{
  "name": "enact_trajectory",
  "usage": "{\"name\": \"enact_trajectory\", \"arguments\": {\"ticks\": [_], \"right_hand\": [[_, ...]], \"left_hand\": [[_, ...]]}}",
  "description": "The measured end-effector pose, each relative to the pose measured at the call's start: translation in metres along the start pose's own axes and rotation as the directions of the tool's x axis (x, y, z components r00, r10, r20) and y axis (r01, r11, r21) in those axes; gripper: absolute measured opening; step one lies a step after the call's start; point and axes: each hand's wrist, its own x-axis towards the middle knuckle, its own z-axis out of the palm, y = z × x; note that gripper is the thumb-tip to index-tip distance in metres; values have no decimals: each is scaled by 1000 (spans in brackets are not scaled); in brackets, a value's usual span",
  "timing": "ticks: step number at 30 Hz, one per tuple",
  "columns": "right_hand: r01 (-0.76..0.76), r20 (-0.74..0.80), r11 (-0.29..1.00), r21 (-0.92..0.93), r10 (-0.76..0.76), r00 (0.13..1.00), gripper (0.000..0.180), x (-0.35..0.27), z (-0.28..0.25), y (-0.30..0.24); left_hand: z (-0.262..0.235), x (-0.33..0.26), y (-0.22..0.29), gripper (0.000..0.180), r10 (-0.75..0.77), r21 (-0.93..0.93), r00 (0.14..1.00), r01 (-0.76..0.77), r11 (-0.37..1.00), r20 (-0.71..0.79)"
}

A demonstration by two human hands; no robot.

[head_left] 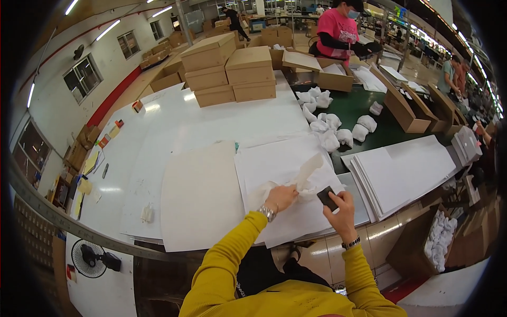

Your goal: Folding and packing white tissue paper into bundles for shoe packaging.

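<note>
My left hand [281,198] is closed on a crumpled sheet of white tissue paper [310,168]. That sheet rises in a twist above a pile of large white paper sheets [274,158] on the table. Just to the right, my right hand [342,212] grips a small, dark, flat rectangular block [328,198] between thumb and fingers, close to the paper's right edge. What the block is made of cannot be made out. Beside the pile, on its left, lies another stack of off-white sheets [198,195].
White paper-wrapped bundles [330,124] sit on the green surface [369,142] ahead. Brown boxes [211,68] are stacked on the white table [142,174]. More white sheets [401,171] lie to the right. A co-worker in pink [338,31] stands beyond. A fan [91,258] is at lower left.
</note>
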Motion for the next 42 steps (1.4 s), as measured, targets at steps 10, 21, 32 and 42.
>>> {"name": "enact_trajectory", "arguments": {"ticks": [10,21,32,42], "right_hand": [[391,486,910,-134,-284,826,55,-13,62,-8],[556,612,773,-307,-287,737,61,19,109,-2],[467,591,824,-320,-211,779,44,33,127,5],[449,814,829,-334,14,580,52,39,117,-2]], "left_hand": [[-6,65,-64,28,253,-344,944,-171,923,211],[-22,37,-63,19,276,-58,915,-305,951,-293],[28,-26,-58,56,354,376,870,-218,901,-343],[18,2,-101,63,205,-373,916,-67,925,344]]}}
